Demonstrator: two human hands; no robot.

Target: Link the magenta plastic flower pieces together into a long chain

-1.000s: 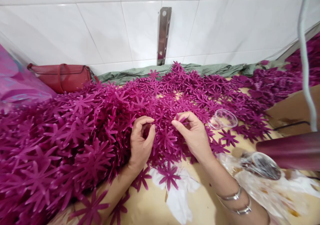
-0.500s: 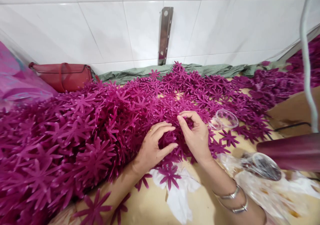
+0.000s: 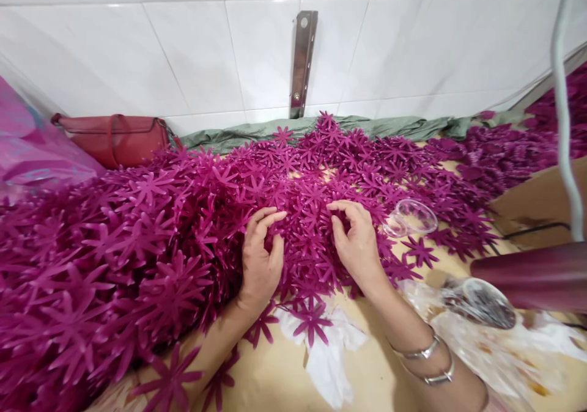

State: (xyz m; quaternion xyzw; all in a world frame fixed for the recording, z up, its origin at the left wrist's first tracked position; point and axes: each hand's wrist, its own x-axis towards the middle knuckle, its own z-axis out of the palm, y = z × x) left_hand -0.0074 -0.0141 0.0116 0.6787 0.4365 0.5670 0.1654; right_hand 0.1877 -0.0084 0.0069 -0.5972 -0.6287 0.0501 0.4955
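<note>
A big heap of magenta star-shaped flower pieces (image 3: 151,228) covers the table from the left to the far right. My left hand (image 3: 261,256) rests in the heap's near edge, fingers curled and pinching among the flowers. My right hand (image 3: 358,241) sits just to its right, thumb and fingers bent together into the same patch of flowers; metal bangles (image 3: 424,363) circle that wrist. What either pinch holds is hidden among the pieces. A single flower (image 3: 312,320) lies on white paper (image 3: 328,357) between my forearms.
A clear plastic cup (image 3: 410,216) lies on its side right of my right hand. Crumpled clear plastic (image 3: 481,326) and a dark red cylinder (image 3: 532,277) are at the right. A red bag (image 3: 114,137), green cloth (image 3: 275,131) and tiled wall stand behind; a cardboard box (image 3: 541,198) at far right.
My left hand drew back left and curled its fingers up after stretching toward the right hand. My right hand shifted slightly up into the flowers, still pinching.
</note>
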